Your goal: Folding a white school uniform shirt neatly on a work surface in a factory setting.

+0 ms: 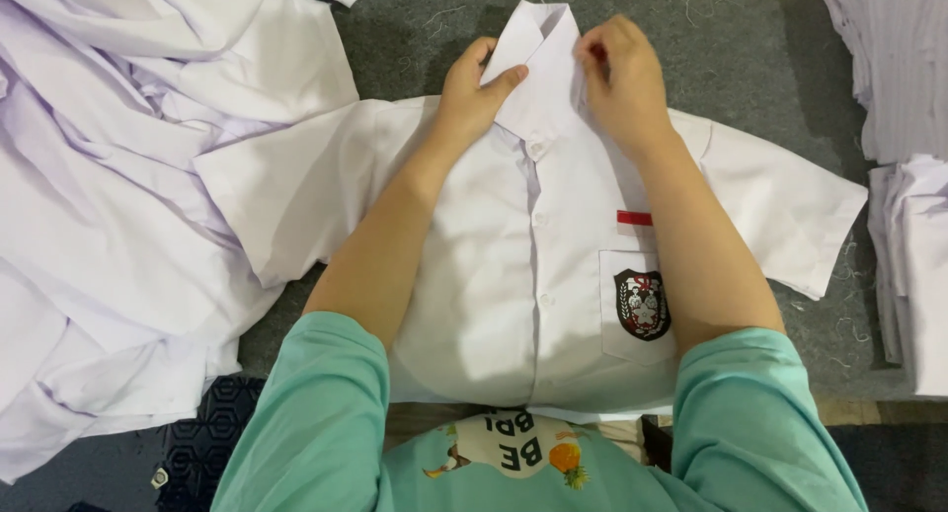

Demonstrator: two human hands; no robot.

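A white short-sleeved shirt lies face up and buttoned on a grey cloth surface, its sleeves spread to both sides. It has a chest pocket with a dark round badge and a small red strip above it. My left hand pinches the left side of the upturned collar. My right hand grips the collar's right side, fingers curled over the fabric.
A large loose heap of white garments covers the left side. Stacks of folded white cloth stand along the right edge. A dark patterned floor mat shows at the lower left.
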